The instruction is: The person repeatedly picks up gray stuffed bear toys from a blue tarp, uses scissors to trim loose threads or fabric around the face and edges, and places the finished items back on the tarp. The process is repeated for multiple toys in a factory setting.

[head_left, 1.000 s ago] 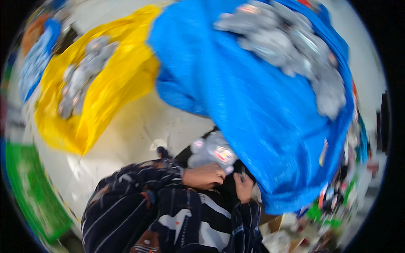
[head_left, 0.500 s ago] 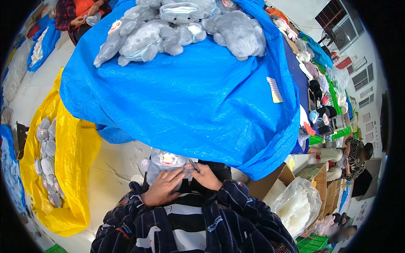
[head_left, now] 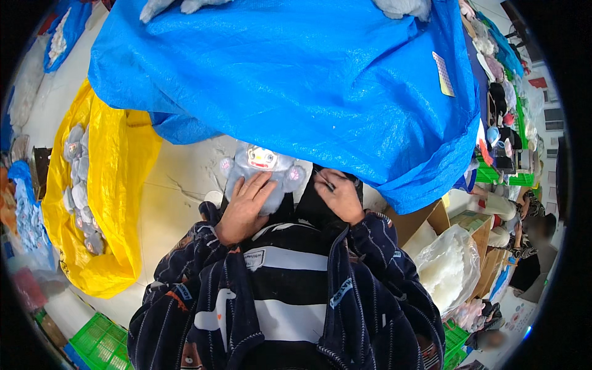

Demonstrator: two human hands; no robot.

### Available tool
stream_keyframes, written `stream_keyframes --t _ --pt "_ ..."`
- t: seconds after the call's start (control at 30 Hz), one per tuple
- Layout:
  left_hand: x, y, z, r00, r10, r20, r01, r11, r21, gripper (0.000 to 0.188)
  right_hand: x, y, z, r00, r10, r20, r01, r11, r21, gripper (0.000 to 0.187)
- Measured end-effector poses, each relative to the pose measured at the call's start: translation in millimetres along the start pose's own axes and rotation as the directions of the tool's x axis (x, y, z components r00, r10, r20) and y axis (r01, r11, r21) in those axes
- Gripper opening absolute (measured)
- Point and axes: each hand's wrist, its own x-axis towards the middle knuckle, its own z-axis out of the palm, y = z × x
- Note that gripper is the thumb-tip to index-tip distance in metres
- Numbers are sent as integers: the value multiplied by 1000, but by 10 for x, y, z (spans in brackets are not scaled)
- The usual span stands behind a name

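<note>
A grey plush toy lies on my lap, its pale face with a red mouth turned up and its pink-padded paws spread. My left hand rests flat on the toy's belly with the fingers stretched out. To the right of the toy, over my dark-clad leg, my right hand is closed around a small dark metal tool. The fingers cover most of that tool, so its exact kind is hidden. The right hand is apart from the toy.
A blue tarp spreads over the surface ahead, with grey plush pieces at its far edge. A yellow sack of grey toys stands at left. To the right are a cardboard box and a clear bag of white stuffing.
My right hand has moved right, off the toy, with the metal tool. My left hand now lies flat on the toy's belly. The view has tilted down toward my lap.
</note>
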Motion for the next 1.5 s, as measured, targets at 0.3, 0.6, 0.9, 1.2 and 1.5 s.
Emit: stream_keyframes --t 0.3,0.6,0.9,1.2,1.5 --pt "15 -120 59 994 90 -67 -93 995 -37 63 245 -379 155 996 -71 55 79 982 -174 30" --pt "-73 -258 158 979 155 -133 -170 978 -117 51 233 -509 166 998 -22 58 25 998 -60 20" --pt "-375 -486 -498 934 -163 -318 98 973 -208 58 416 -899 -193 805 -94 586 9 989 146 23" --pt "-1720 -401 -2146 206 200 -958 898 350 266 54 1547 -1608 -1242 962 -245 -122 202 937 -283 26" --pt "226 -439 -1333 812 134 -567 68 945 321 30 2477 -1940 -681 695 -718 18 558 525 -643 43"
